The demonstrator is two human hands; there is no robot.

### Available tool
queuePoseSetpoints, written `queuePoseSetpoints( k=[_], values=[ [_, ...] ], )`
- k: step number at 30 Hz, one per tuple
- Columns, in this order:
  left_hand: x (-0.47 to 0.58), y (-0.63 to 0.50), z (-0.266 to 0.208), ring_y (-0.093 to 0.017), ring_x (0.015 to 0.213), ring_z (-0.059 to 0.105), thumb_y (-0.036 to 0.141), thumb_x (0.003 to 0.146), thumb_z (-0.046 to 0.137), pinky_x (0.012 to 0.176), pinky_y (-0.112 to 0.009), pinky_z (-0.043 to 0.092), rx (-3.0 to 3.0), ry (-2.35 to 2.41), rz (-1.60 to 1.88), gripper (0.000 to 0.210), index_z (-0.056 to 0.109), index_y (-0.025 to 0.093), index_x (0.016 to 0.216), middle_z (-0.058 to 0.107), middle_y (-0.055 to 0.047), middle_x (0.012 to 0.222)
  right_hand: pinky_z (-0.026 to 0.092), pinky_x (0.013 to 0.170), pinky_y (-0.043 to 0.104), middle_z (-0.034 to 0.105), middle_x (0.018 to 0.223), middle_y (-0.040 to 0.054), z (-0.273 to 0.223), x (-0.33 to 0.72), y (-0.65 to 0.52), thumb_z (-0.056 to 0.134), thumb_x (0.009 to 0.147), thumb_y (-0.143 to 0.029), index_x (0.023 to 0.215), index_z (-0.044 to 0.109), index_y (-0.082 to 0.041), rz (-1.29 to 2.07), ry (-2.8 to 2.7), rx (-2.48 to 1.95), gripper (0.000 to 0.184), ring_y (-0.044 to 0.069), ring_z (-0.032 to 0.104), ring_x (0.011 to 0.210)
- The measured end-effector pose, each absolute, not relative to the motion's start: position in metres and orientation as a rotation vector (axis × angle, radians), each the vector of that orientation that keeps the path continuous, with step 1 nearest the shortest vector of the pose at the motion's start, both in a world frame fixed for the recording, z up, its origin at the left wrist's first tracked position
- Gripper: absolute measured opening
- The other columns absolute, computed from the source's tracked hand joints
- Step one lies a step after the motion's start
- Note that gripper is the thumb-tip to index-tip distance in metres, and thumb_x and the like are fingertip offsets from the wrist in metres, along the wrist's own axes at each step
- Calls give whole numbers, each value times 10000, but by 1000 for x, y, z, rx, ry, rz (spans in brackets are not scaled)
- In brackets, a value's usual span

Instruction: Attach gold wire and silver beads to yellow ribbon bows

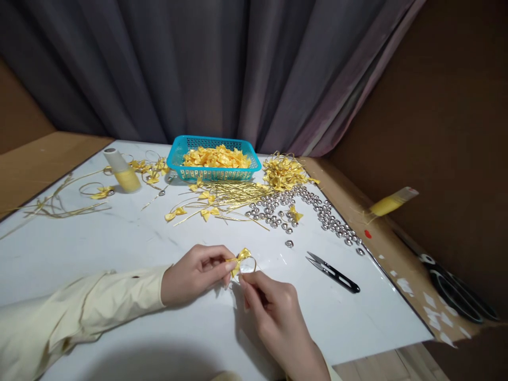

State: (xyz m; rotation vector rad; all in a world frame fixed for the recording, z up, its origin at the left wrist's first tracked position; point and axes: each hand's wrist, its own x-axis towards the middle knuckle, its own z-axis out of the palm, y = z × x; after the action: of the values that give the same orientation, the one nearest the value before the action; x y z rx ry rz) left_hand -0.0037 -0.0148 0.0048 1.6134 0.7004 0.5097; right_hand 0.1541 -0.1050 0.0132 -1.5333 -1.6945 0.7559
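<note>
Between thumb and forefinger, my left hand (201, 272) pinches a small yellow ribbon bow (243, 256) at its left side. A thin gold cord (255, 260) curves in a loop to the right of the bow. My right hand (273, 304), fingers closed, grips the lower part of that cord just below the bow. The exact end between its fingertips is hidden. Black thread snips (333, 272) lie on the white board to the right of my right hand, blades toward the upper left.
A turquoise basket (214, 173) holds many yellow bows. Gold cords (234, 194), a pile of bows (283, 173) and silver beads (337, 222) lie before it. A yellow thread spool (126, 177) stands left; another spool (392, 202) and scissors (452, 288) are at right.
</note>
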Motion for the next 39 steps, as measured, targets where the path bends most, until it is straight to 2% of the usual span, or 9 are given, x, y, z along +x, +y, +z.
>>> queuePoseSetpoints(
  k=[3,12,14,18,21,26,33,39],
  values=[
    [-4,-14,9,-51,420,347,390,855,525,397,-179,263,1515,669,505,287,580,124,762,524,18,542,355,494,189,573,590,-3,15,154,-106,386,895,-153,826,604,-167,663,-1747,-1491,230,103,494,488],
    [-2,-9,14,-24,355,224,429,797,586,365,-182,147,1243,609,390,320,526,130,701,385,79,453,380,492,225,587,607,43,9,154,-109,332,862,-83,932,590,-100,313,-1942,-1398,268,140,518,493],
    [-2,-10,13,-33,364,253,422,810,565,370,-183,172,1298,621,399,313,523,132,704,385,76,457,372,480,228,580,596,38,9,152,-109,330,866,-97,898,595,-106,359,-1904,-1434,267,139,510,482],
    [-4,-16,8,-65,427,366,372,861,505,408,-187,270,1561,657,498,275,548,125,749,433,47,502,344,469,197,523,530,-15,15,149,-109,377,892,-156,693,557,-170,698,-1705,-1523,269,102,466,455],
    [-4,-20,7,-63,438,356,349,879,486,408,-182,266,1632,645,558,261,559,123,773,431,48,518,342,488,186,515,533,-23,16,148,-109,407,896,-175,645,524,-177,777,-1626,-1515,277,93,469,478],
    [-2,-19,10,-58,396,316,388,873,483,387,-183,246,1477,640,523,279,533,136,764,393,70,479,359,487,188,546,580,-12,9,147,-109,390,891,-128,827,591,-152,584,-1667,-1396,213,93,483,469],
    [-4,-13,14,-61,427,360,341,863,508,401,-180,267,1573,615,525,252,544,130,730,454,43,508,402,506,210,597,654,28,8,157,-108,373,852,-46,960,577,-122,353,-1895,-1304,243,123,523,515],
    [0,-13,19,-25,375,240,383,789,605,353,-162,139,1101,610,385,276,532,129,706,413,69,477,416,506,234,612,667,47,4,157,-110,375,844,-38,1024,549,-100,239,-1931,-1312,258,146,542,537]
  ],
)
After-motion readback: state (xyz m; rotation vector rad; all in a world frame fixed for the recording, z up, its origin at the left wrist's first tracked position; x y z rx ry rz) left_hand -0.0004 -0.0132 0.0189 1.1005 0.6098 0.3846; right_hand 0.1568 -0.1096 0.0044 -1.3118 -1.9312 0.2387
